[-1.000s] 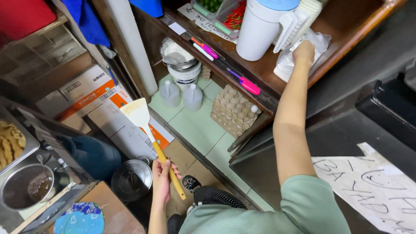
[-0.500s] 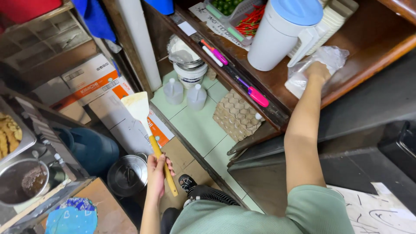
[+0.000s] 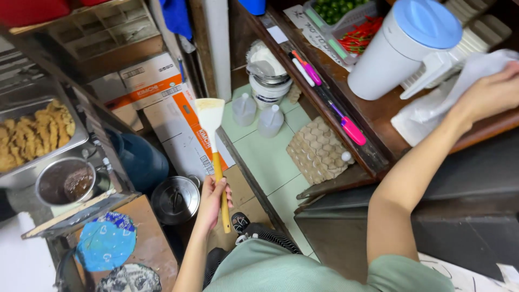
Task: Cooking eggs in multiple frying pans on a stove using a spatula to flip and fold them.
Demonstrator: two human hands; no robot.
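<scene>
Since the half-second-ago frame, the view has swung right and the right hand (image 3: 489, 94) now sits further toward the frame edge, pressed down on the white cloth (image 3: 432, 105) at the front of the wooden shelf (image 3: 378, 116).

From here I read it as a flat palm with fingers bunched into the fabric, holding the cloth against the wood, probably to wipe or gather it.

Left hand (image 3: 212, 203) hangs low by the hip, fist closed round the yellow handle of the spatula (image 3: 212, 135). Pale blade points up and away, clear of everything; looks parked out of the way while the other arm works.

Just behind the cloth: white jug with a blue lid (image 3: 403, 48), touching a white slatted rack. Pink-capped markers (image 3: 335, 103) lie along the shelf lip. Tray of green limes and red chillies (image 3: 346, 24) further back.

Below the shelf, on the green tiled floor: egg carton (image 3: 316, 151), two small clear bottles (image 3: 257, 113), a stacked bucket.

Left side: metal tray of fried pieces (image 3: 32, 135), steel pot (image 3: 65, 181), pot lid (image 3: 175, 199), cardboard boxes (image 3: 162, 94).
</scene>
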